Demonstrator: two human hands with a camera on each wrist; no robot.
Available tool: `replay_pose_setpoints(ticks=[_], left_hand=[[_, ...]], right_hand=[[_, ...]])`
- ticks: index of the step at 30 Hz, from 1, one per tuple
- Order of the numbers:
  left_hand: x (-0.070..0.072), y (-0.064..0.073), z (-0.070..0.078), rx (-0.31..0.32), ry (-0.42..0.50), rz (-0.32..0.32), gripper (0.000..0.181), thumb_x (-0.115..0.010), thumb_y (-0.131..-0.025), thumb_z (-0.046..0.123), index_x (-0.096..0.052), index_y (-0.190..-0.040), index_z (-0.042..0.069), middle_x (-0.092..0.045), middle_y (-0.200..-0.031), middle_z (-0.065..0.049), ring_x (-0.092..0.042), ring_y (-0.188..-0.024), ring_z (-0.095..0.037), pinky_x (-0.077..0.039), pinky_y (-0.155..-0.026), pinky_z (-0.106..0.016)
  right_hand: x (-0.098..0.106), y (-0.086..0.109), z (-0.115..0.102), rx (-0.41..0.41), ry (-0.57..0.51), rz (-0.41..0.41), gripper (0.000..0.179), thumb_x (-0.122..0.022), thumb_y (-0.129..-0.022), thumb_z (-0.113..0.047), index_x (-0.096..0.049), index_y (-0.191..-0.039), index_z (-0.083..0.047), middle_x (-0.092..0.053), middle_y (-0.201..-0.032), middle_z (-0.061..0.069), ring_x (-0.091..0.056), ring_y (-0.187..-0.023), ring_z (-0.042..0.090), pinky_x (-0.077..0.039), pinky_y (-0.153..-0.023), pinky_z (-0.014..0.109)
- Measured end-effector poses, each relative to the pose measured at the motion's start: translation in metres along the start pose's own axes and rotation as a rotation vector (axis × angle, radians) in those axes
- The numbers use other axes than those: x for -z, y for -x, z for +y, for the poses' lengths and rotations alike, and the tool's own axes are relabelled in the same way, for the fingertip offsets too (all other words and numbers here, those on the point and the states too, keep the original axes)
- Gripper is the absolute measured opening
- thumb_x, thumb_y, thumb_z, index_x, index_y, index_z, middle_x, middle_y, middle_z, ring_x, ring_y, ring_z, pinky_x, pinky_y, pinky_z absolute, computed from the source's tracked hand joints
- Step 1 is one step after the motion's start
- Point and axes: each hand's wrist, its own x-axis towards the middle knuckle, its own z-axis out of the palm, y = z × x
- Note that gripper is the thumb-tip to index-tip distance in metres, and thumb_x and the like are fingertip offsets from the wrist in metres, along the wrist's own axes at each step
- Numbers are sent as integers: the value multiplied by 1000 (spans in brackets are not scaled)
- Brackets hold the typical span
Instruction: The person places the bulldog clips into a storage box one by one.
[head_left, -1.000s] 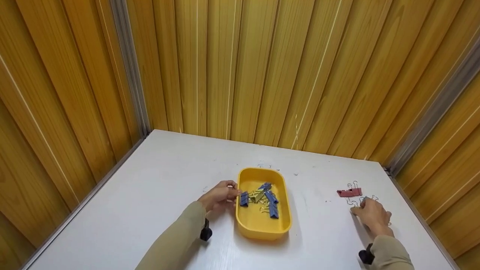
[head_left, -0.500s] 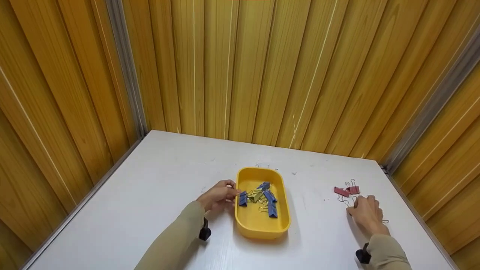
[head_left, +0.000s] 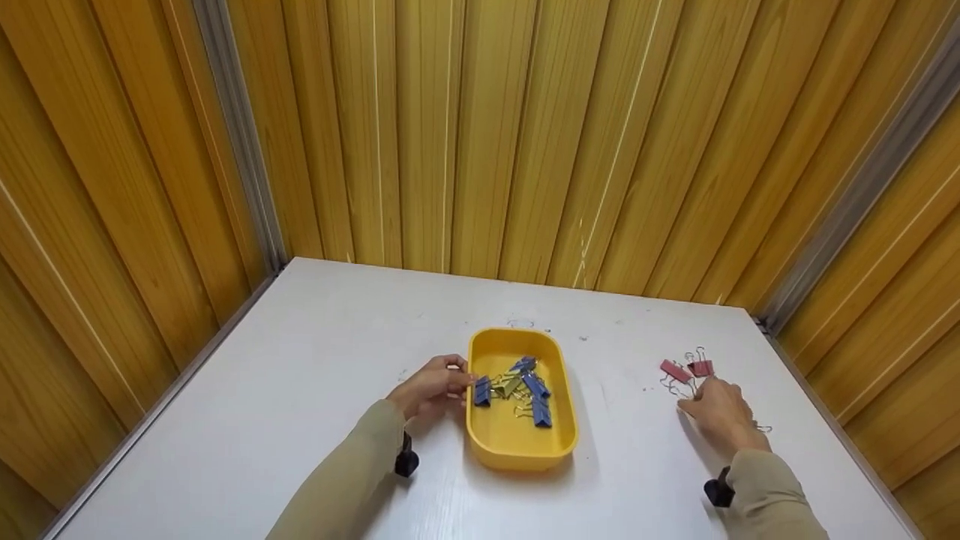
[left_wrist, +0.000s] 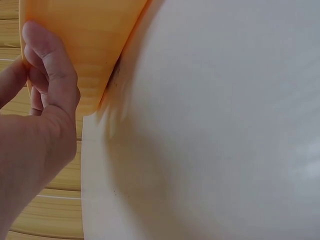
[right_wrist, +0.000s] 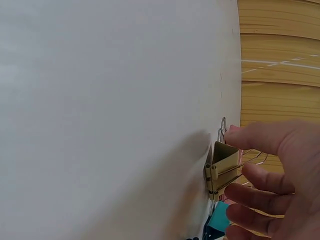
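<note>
In the head view, my left hand [head_left: 429, 386] pinches the left rim of a yellow plastic bin [head_left: 521, 459], its fingers against the outer wall in the left wrist view. Inside lie several blue binder clips [head_left: 541, 412] and a yellow-green binder clip [head_left: 511, 386]. Over on the right, my right hand [head_left: 721, 412] reaches down among loose clips. The right wrist view has its thumb and fingers spread around a yellow binder clip [right_wrist: 227, 170], with no firm grip visible. A teal binder clip [right_wrist: 218, 220] sits by the lower fingers.
Two pink binder clips [head_left: 676, 370] lie just beyond my right hand. A wire clip handle [head_left: 763, 428] pokes out to its right. The white table [head_left: 337, 322] is bounded by wood-patterned walls [head_left: 480, 150] at the back and sides.
My right hand has shifted left and closer to the pink clips. The left pink clip has turned away from the other. My left hand keeps its hold on the bin; the view shifted slightly.
</note>
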Motion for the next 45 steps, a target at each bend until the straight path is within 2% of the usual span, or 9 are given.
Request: replay_pose_setpoints(ticks=[4,10,16,21,29,33,36,39,45], left_hand=[[0,0,1,7,15,4,17,-64,-88,6,-49,-96,9,-65,-89,-9,-63,-71,-14,-56,-66,-27],[-3,-2,3,-1,6,12,16,-64,-88,7,-50,-97,8,-65,-91,-11,-62,-70,-13,-56,-65,-26],[-6,-4,7,-27,-9,-3,14,-61,-89,5,-49,-94,8,-63,-81,-5,-61,-66,-13,-55,-60,-25],[-8,-5,7,-17,-31,1,14,-62,-89,7,-49,-93,9,-64,-84,-7,-61,-66,-13,-55,-62,-26],[-4,-1,4,0,-24,31,14,-63,-89,8,-49,-95,9,-63,-86,-7,-60,-67,-14,-55,-64,-26],[-2,0,2,-9,-11,42,14,-62,-89,6,-50,-94,9,-63,-86,-7,-60,-67,-14,-55,-63,-25],[-2,0,1,-12,-4,46,14,-62,-88,5,-49,-94,9,-63,-88,-9,-60,-68,-14,-55,-63,-25],[-3,0,1,-11,4,38,15,-61,-88,5,-48,-95,8,-63,-91,-11,-60,-67,-14,-54,-63,-25],[-3,1,1,-1,34,23,16,-61,-89,5,-47,-95,8,-63,-86,-8,-60,-65,-12,-53,-61,-25]], right_hand=[[1,-3,1,-8,-2,-34,48,-66,-89,-31,-47,-111,7,-57,-93,18,-52,-80,28,-45,-66,39],[4,-5,8,15,-34,-58,44,-71,-85,-25,-50,-106,8,-56,-92,18,-51,-83,28,-43,-69,37],[7,-4,11,18,-82,-46,45,-76,-80,-32,-53,-93,3,-53,-80,9,-48,-75,23,-38,-59,30],[8,-2,6,17,-132,-18,53,-76,-80,-38,-51,-102,4,-55,-89,11,-49,-82,25,-39,-65,30],[8,-10,-34,77,-166,18,61,-74,-82,-42,-53,-113,6,-62,-105,23,-56,-92,30,-48,-81,43],[4,-14,-58,143,-158,66,59,-74,-81,-41,-55,-112,6,-64,-106,24,-59,-94,33,-45,-87,49],[1,-15,-78,158,-175,57,61,-75,-81,-41,-53,-115,5,-62,-108,24,-58,-93,31,-48,-85,43],[-1,-15,-95,160,-206,35,62,-75,-81,-41,-52,-119,2,-61,-111,22,-58,-91,27,-56,-76,34],[-5,-15,-125,238,-242,50,60,-77,-80,-39,-54,-120,1,-63,-109,18,-57,-89,23,-52,-69,23]])
